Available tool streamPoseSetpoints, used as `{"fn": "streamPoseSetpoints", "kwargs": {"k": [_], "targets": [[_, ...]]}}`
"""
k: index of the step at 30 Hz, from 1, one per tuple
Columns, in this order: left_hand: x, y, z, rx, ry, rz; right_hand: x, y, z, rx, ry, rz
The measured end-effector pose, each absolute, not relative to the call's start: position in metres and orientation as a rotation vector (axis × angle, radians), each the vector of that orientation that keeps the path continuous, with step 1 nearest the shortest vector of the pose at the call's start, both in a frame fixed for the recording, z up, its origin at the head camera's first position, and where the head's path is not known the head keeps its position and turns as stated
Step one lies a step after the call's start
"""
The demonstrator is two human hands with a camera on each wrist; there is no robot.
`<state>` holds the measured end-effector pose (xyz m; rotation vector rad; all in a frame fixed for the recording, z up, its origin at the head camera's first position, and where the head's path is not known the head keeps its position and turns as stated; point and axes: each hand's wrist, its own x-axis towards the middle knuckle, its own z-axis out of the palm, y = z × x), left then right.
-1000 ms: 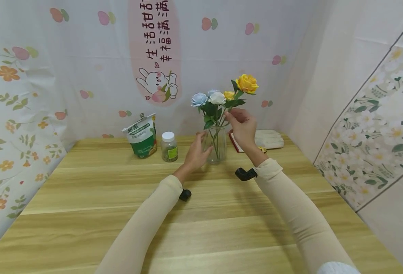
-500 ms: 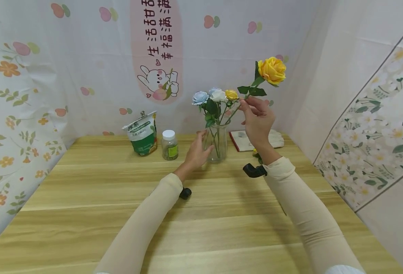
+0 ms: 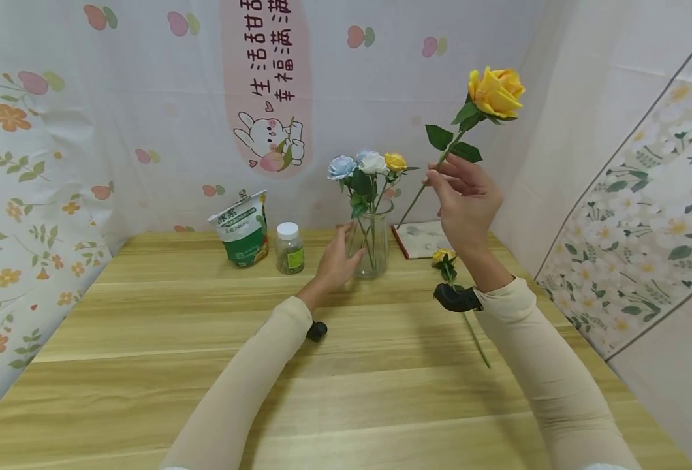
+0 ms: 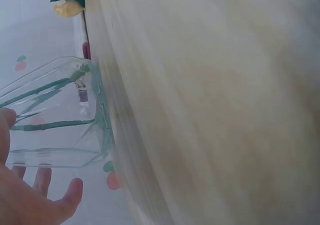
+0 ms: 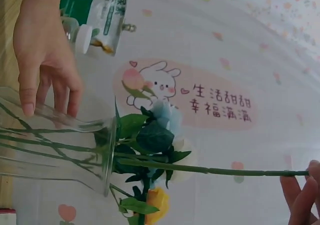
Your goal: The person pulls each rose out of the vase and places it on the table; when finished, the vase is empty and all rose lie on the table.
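Observation:
My right hand pinches the green stem of a yellow artificial rose between thumb and fingers. The bloom tilts up and right, while the lower stem slants down beside the vase. In the right wrist view the stem crosses in front of the flowers. A clear glass vase stands on the table holding several roses: light blue, white and yellow. My left hand holds the vase's left side, thumb in front and fingers behind. Another yellow rose lies on the table below my right hand.
Left of the vase stand a white-capped jar and a green and white pouch. Behind the lying rose is a pale, red-edged flat item. Printed curtains hang behind the wooden table.
My right hand has moved up and right with the yellow rose, and its stem has come out of the vase. My left hand has stayed at the vase. The lying rose has come into view.

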<state>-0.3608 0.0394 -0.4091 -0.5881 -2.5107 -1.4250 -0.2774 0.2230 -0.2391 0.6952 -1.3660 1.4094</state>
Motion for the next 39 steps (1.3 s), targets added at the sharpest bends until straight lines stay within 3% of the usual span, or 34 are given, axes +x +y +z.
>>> {"fn": "streamPoseSetpoints", "kwargs": {"k": [39], "targets": [[-0.360, 0.036, -0.409, -0.625, -2.512, -1.401, -0.224, 0.272, -0.315, 0.447, -2.234, 1.454]]}}
